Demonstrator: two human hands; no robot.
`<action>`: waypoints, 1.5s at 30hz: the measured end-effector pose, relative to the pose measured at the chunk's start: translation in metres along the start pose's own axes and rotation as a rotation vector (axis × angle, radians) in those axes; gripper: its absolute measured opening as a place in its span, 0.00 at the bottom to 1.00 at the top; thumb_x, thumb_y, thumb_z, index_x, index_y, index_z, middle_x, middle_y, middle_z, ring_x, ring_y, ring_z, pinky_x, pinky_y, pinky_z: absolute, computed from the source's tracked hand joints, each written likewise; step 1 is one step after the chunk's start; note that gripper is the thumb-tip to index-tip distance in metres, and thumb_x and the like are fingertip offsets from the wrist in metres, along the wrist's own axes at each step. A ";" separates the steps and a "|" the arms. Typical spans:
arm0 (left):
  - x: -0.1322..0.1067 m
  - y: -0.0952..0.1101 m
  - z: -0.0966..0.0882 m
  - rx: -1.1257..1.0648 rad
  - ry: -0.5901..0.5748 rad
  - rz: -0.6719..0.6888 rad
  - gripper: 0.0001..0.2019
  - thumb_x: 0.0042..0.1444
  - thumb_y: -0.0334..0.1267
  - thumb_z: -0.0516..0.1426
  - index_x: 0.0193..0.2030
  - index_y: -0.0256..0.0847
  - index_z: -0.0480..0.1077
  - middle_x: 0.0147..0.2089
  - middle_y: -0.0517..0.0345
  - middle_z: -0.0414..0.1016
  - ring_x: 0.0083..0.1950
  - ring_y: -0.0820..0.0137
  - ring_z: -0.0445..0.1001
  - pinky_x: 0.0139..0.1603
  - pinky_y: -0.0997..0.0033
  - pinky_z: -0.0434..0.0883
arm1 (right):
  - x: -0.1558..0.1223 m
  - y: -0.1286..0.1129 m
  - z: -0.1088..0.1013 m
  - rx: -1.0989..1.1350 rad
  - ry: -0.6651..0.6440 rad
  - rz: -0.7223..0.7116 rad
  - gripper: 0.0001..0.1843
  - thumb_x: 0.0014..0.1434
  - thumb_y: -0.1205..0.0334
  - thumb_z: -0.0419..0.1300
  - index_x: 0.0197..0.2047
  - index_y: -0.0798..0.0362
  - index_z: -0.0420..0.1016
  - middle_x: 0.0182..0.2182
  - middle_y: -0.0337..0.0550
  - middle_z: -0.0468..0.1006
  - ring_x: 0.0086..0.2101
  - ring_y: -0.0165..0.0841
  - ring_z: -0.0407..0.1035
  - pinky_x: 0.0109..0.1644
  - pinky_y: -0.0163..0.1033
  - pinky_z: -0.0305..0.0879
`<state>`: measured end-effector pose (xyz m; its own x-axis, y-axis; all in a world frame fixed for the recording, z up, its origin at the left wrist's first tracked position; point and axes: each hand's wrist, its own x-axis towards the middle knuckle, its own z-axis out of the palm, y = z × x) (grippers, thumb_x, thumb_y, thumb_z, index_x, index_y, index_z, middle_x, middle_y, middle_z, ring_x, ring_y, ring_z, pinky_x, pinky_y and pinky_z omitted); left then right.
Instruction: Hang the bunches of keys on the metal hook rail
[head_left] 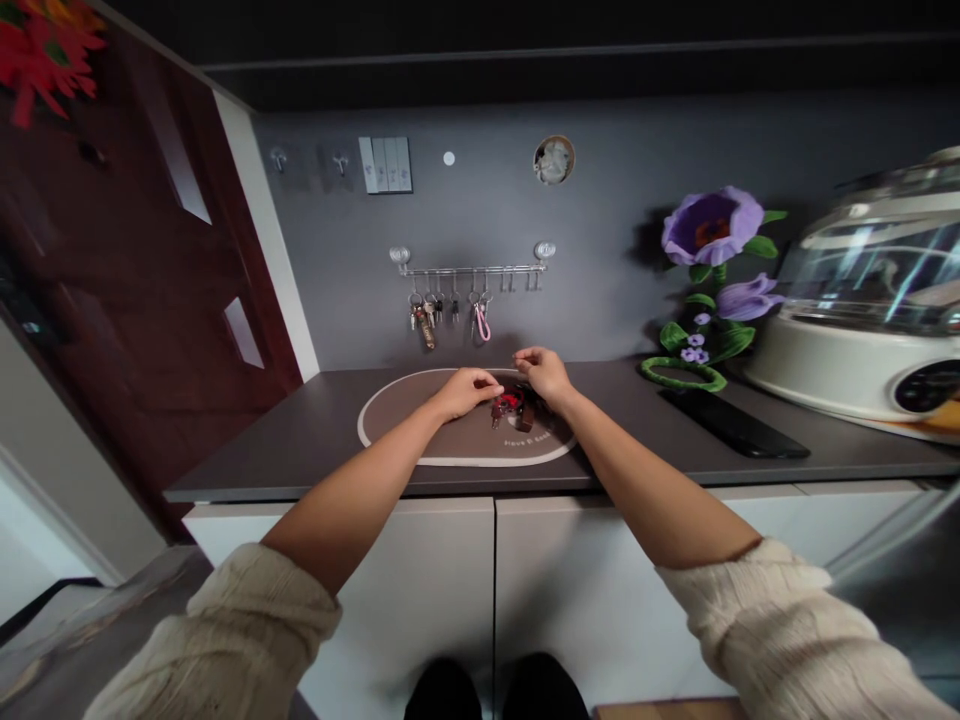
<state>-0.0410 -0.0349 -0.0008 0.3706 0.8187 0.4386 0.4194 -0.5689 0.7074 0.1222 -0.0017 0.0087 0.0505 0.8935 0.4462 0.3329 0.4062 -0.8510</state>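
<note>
On oval mat (390, 425), key bunch (510, 404) crosswise.

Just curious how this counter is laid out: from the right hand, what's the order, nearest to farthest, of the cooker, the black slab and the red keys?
1. Red keys, on the mat, at the right hand.
2. Black slab, on the counter to the right.
3. Cooker, far right.

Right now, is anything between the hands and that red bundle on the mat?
Nothing visible. The left hand and right hand both sit right at the red bundle on the mat, one on each side, with no other thing between.
</note>
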 end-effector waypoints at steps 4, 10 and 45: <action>-0.004 0.004 0.002 -0.017 -0.073 -0.021 0.14 0.44 0.45 0.56 0.27 0.34 0.72 0.26 0.56 0.72 0.27 0.75 0.66 0.31 0.74 0.62 | -0.007 -0.002 -0.002 -0.122 -0.046 -0.063 0.04 0.46 0.70 0.56 0.29 0.54 0.70 0.25 0.37 0.72 0.27 0.25 0.64 0.38 0.32 0.60; -0.007 0.005 0.003 -0.007 -0.127 -0.038 0.09 0.42 0.40 0.56 0.25 0.35 0.72 0.25 0.57 0.72 0.27 0.75 0.66 0.31 0.75 0.62 | -0.011 -0.002 -0.002 -0.161 -0.055 -0.086 0.05 0.44 0.71 0.58 0.25 0.53 0.70 0.23 0.36 0.72 0.27 0.25 0.64 0.40 0.33 0.60; 0.005 -0.010 -0.003 -0.511 0.237 -0.153 0.13 0.42 0.41 0.59 0.31 0.34 0.66 0.24 0.59 0.68 0.27 0.77 0.67 0.26 0.78 0.62 | -0.019 -0.014 0.001 0.142 -0.404 -0.061 0.07 0.46 0.62 0.60 0.29 0.57 0.71 0.21 0.38 0.73 0.21 0.24 0.64 0.28 0.30 0.62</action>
<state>-0.0459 -0.0251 -0.0034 0.1170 0.9171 0.3810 -0.0217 -0.3812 0.9242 0.1153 -0.0240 0.0117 -0.3470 0.8589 0.3766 0.1894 0.4574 -0.8688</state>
